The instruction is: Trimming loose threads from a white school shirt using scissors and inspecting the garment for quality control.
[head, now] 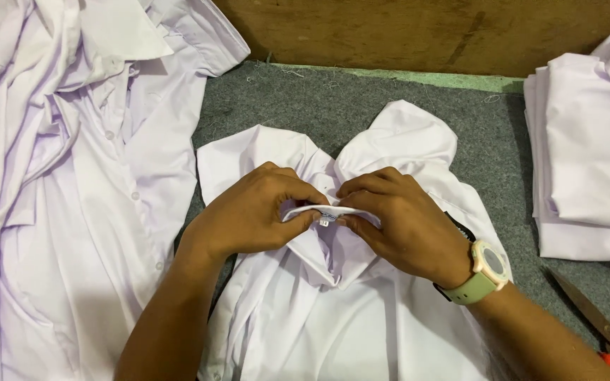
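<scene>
A white shirt (333,317) lies on the grey felt table (333,106) in front of me, its collar end bunched up toward the far side. My left hand (248,212) and my right hand (404,219) pinch the collar band (330,210) between thumbs and fingers, fingertips almost touching at the middle. A small white label (324,221) hangs under the band between my thumbs. My right wrist carries a pale green watch (485,271).
A heap of loose white shirts (65,176) covers the left side. A folded stack of white shirts (587,155) sits at the right edge. Scissors with red handles (605,331) lie at the lower right. A wooden board (404,32) runs along the back.
</scene>
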